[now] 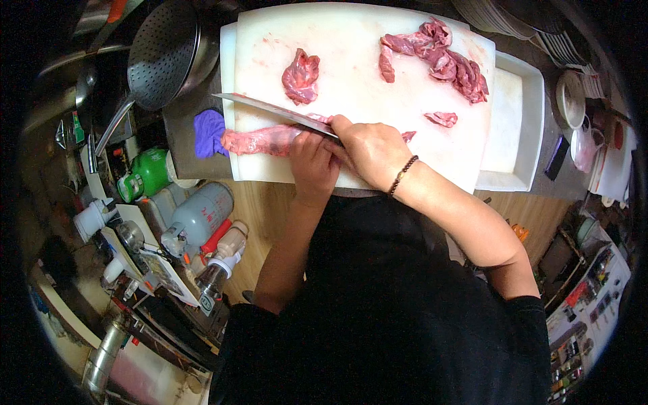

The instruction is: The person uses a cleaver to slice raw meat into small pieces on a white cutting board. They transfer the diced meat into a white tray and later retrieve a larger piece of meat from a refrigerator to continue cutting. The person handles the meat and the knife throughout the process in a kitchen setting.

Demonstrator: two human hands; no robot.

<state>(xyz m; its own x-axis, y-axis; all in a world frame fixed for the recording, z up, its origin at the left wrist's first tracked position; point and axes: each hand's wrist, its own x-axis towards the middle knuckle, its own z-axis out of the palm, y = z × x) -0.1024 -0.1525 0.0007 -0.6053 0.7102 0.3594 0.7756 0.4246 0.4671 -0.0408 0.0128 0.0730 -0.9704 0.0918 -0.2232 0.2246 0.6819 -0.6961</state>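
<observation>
My right hand (372, 152), a beaded bracelet at its wrist, is closed around the handle of a long knife (273, 112). The blade points left and lies over a long strip of raw meat (260, 140) on the white cutting board (354, 96). My left hand (315, 157) is on the strip's right part, just below the blade, its fingers bent; they hide the exact grip. A folded piece of meat (301, 77) lies beyond the blade. At the board's far right is a heap of raw meat (445, 63), with a small scrap (442, 119) nearer me.
A purple cloth (208, 134) touches the board's left edge. A perforated metal ladle (163, 55) is at the upper left. Right of the board stands a white tray (529, 131), with a bowl (570, 98) beyond. Gas cylinders (202, 212) stand at the lower left.
</observation>
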